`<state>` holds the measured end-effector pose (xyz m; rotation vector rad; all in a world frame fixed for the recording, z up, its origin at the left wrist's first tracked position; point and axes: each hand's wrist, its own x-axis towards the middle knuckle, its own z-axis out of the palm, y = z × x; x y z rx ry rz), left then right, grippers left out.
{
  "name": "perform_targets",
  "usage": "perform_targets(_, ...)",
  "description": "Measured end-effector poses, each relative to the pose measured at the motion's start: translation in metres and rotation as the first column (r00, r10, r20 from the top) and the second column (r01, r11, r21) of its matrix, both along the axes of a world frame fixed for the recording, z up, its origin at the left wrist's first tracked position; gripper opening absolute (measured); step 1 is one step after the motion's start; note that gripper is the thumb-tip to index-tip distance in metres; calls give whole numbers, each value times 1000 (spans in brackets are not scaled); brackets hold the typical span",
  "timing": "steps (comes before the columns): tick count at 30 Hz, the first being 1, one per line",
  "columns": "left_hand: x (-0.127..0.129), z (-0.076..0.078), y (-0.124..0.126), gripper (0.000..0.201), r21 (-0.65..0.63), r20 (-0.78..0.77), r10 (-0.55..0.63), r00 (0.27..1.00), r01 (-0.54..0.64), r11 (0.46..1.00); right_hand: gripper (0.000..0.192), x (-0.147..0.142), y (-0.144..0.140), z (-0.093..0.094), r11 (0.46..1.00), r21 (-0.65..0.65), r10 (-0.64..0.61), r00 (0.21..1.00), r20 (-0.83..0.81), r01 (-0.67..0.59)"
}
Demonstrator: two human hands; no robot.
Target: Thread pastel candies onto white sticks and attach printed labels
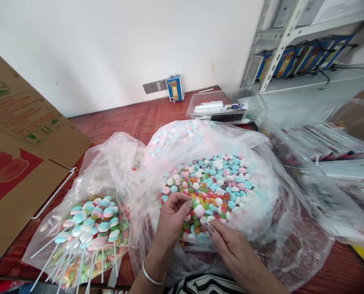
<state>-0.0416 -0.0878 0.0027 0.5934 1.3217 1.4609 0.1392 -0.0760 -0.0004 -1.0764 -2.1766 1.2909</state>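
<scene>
My left hand (173, 217) hovers at the near rim of a large clear plastic bag (261, 212) filled with loose pink, blue, white and small multicoloured candies (214, 183). Its fingers are curled together, pinching something small that I cannot make out. My right hand (227, 241) is just to the right, fingertips pinching a white piece at the candy pile's near edge. A silver bangle (151, 277) circles my left wrist. To the left lies a second clear bag holding finished candy skewers (92, 232) on white sticks.
A big cardboard box (19, 151) lies at the left on the red-brown wooden table (133, 118). A clear plastic tray (225, 108) with packets sits behind the bags. Packs of white sticks in plastic (331, 155) lie at the right, under a metal shelf (292, 41).
</scene>
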Motion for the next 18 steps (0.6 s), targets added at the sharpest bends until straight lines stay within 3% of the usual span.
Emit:
perform_targets(4,10,12,4,31,62,228,-4,974,-10,998,29,-1,1,-1,995,98,30,998,-48,-25)
perform_targets(9,34,21,3,35,148,285,-111,952,71,987,26,1,0,7,977,210,-36,999,6,34)
perform_targets(13,48,19,4,32,202,184,-98,978,60,978,21,5,-4,14,965,260,-38,994,101,10)
perform_targets(18,56,16,7,34,140,35,-161,986,155,978,23,5,-7,13,963,268,-46,991,128,10)
